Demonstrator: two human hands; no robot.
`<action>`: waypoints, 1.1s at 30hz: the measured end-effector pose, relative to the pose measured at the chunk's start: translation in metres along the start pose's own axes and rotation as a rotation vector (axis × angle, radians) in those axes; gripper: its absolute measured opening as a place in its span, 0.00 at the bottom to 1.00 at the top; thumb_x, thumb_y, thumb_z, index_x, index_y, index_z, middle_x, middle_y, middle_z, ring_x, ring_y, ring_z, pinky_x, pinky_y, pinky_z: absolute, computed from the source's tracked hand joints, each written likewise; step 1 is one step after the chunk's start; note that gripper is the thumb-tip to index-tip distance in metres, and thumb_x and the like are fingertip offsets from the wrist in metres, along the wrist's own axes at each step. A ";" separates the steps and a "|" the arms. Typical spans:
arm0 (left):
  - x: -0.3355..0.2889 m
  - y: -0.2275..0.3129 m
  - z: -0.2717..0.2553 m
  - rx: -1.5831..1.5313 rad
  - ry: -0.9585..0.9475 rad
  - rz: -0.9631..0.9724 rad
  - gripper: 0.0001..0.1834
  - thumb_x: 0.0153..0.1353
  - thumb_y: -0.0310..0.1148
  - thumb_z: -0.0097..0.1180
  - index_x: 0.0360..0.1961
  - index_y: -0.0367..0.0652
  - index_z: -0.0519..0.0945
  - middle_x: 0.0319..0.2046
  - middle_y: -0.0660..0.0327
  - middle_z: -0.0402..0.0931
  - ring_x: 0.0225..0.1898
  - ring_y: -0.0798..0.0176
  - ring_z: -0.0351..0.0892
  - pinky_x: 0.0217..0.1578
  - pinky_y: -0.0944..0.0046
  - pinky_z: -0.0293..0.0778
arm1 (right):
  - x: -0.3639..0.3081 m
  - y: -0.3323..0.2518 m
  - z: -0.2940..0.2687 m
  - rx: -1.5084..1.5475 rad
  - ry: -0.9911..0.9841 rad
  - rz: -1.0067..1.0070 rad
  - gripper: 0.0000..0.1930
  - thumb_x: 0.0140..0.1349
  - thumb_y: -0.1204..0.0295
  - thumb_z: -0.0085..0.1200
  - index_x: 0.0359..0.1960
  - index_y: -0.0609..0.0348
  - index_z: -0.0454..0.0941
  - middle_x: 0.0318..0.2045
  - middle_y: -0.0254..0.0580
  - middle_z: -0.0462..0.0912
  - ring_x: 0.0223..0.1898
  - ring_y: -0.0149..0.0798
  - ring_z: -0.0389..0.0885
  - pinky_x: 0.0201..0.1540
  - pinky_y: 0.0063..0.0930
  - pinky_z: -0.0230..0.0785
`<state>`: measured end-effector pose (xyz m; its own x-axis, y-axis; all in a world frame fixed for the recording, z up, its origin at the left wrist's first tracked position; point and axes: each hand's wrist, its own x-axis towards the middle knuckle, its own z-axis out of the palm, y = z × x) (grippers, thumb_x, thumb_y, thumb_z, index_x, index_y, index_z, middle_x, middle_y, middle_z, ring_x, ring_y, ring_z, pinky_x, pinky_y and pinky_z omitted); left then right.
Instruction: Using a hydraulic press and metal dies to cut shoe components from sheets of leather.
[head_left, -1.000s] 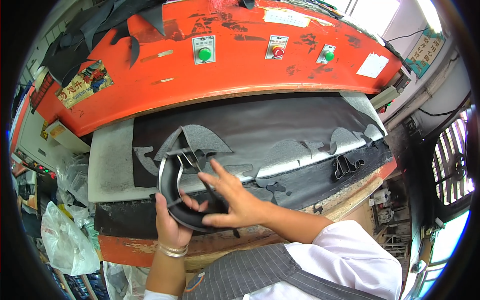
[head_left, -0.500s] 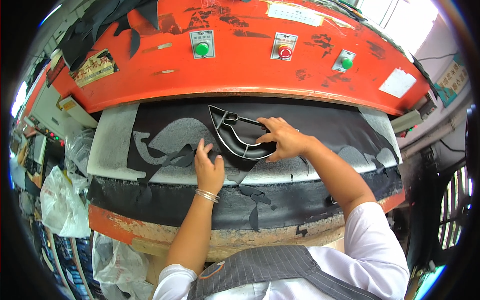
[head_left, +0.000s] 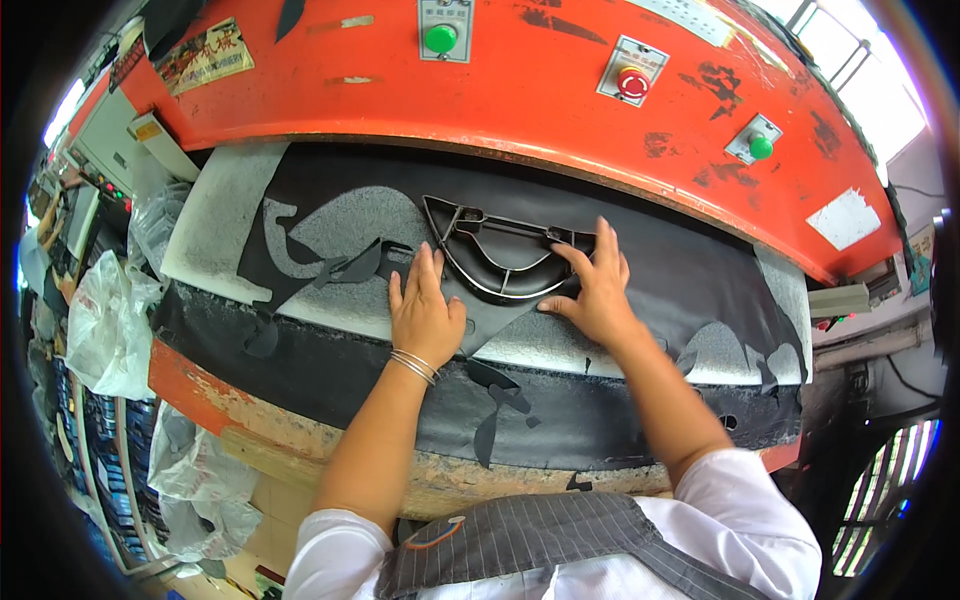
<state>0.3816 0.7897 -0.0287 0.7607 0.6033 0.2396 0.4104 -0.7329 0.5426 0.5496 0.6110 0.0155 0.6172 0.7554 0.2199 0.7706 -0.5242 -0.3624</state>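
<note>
A curved metal cutting die (head_left: 500, 296) with thin upright walls and cross braces lies on a black sheet (head_left: 680, 250), its straighter side facing the press. My right hand (head_left: 603, 300) spans the die's right end, thumb by the lower rim and the other fingers over the end. Just left of the die's curved edge, my left hand (head_left: 427, 315) rests open on the sheet, fingers stretched forward and holding nothing. Cut-out gaps and loose black scraps (head_left: 355, 265) surround it, with the pale cutting board (head_left: 220, 230) showing through.
The orange press beam (head_left: 380, 105) spans the far side, carrying a green button (head_left: 440, 39), a red stop button (head_left: 633, 82) and another green button (head_left: 761, 147). More black sheet hangs over the near edge. Plastic bags (head_left: 110, 330) hang at the left.
The die has turned so its right end lies farther out to the right. My right hand has shifted right with it, fingers spread wider. The view has tilted and moved.
</note>
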 end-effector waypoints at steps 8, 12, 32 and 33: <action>0.003 -0.004 0.004 -0.073 -0.010 -0.015 0.42 0.55 0.32 0.50 0.68 0.32 0.46 0.66 0.55 0.63 0.69 0.55 0.56 0.69 0.45 0.37 | -0.019 -0.011 0.027 0.086 0.169 0.118 0.23 0.43 0.60 0.72 0.40 0.52 0.78 0.68 0.75 0.45 0.60 0.65 0.65 0.62 0.47 0.60; -0.001 -0.011 0.005 -0.071 0.010 -0.009 0.41 0.54 0.31 0.50 0.67 0.32 0.49 0.65 0.55 0.64 0.68 0.54 0.59 0.69 0.44 0.38 | -0.026 -0.014 0.033 0.065 0.211 0.102 0.21 0.42 0.60 0.72 0.36 0.53 0.79 0.66 0.76 0.49 0.56 0.63 0.69 0.58 0.44 0.64; 0.131 0.050 -0.117 -0.550 0.824 0.513 0.08 0.63 0.27 0.52 0.28 0.36 0.79 0.25 0.57 0.72 0.28 0.58 0.70 0.32 0.60 0.68 | 0.083 0.077 -0.179 0.735 1.602 0.123 0.27 0.71 0.59 0.42 0.64 0.66 0.59 0.65 0.53 0.59 0.65 0.42 0.59 0.66 0.35 0.50; 0.138 0.056 -0.126 -0.399 0.871 0.653 0.09 0.64 0.27 0.50 0.27 0.35 0.77 0.24 0.56 0.70 0.28 0.57 0.70 0.31 0.58 0.67 | 0.088 0.092 -0.183 0.390 1.635 0.333 0.28 0.71 0.57 0.42 0.64 0.66 0.59 0.65 0.56 0.58 0.67 0.47 0.56 0.67 0.39 0.48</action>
<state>0.4460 0.8718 0.1366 0.1012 0.2730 0.9567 -0.2385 -0.9269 0.2898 0.7041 0.5575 0.1677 0.4299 -0.6448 0.6320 0.6568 -0.2570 -0.7089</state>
